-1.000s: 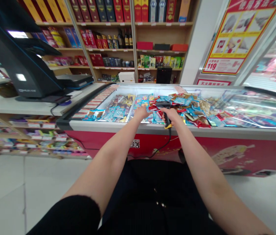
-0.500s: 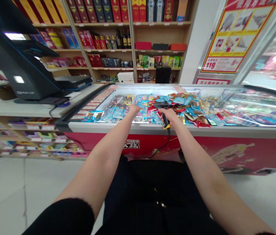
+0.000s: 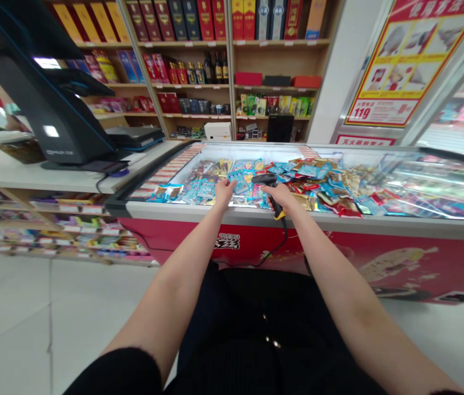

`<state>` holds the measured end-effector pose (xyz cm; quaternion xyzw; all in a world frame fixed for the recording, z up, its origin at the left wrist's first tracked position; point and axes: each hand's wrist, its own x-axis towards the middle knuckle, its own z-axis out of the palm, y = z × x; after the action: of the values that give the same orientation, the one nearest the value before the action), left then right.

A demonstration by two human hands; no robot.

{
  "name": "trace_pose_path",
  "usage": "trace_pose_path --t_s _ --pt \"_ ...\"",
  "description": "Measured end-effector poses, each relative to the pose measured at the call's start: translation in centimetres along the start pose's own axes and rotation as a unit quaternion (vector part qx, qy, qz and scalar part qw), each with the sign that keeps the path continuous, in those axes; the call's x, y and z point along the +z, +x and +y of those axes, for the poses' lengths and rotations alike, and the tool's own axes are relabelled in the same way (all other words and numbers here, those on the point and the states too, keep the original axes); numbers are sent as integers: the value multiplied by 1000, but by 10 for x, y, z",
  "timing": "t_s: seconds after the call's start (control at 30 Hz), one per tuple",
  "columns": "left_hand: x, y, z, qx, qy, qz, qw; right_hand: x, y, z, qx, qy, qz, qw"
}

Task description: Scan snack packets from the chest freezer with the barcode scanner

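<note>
My right hand [image 3: 280,196] is wrapped round the grip of a black and yellow handheld barcode scanner [image 3: 264,179], whose head points left toward my other hand. A dark cable hangs from its handle. My left hand [image 3: 224,192] is closed in a pinch at the edge of a blue snack packet [image 3: 235,176]; the fingers' exact hold is partly hidden. Both hands are above the front part of a chest freezer [image 3: 174,211]. Many small snack packets [image 3: 314,169], blue, red and gold, lie heaped just beyond and right of the scanner.
A black checkout terminal [image 3: 62,131] stands on the white counter [image 3: 5,175] at left. Shelves of boxes and bottles [image 3: 232,88] rise behind the freezer. A red and yellow poster [image 3: 408,66] hangs at right. The scanner's cable [image 3: 273,255] loops down the freezer's red front.
The camera view has turned slightly left, so the scenery sits further right. Relative to the freezer, both hands have shifted left, the scanner with the right one. The left hand is also a little lower.
</note>
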<state>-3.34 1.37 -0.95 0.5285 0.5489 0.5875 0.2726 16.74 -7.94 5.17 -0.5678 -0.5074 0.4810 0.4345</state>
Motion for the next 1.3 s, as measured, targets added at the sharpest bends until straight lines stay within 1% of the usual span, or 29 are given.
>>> trace_pose_path --t_s 0.1,0.23,0.33,0.47,0.63,0.8,0.93,1.3 --pt "1 1 -6 6 -16 -2 1000 1 0 0 -3 -5 -4 1000" --pt "3 4 -9 8 -37 -9 999 2 -4 -1 4 -13 -3 1000" --pt "3 7 -10 14 -33 -12 999 3 -6 1 -1 -6 -4 1000" --pt "3 9 -12 22 -18 -10 1000 4 -6 5 -23 -11 -22 999" --pt "3 10 -15 5 -16 0 1000 6 -3 10 -31 -20 -31 999" --pt "4 10 -14 -12 -51 -5 999 7 1 17 -24 6 -45 999" --pt "3 8 -12 -11 -74 -5 997 7 3 20 -12 11 -47 999" --pt "2 6 -9 -16 -71 -4 997 8 -4 19 -11 28 -50 998"
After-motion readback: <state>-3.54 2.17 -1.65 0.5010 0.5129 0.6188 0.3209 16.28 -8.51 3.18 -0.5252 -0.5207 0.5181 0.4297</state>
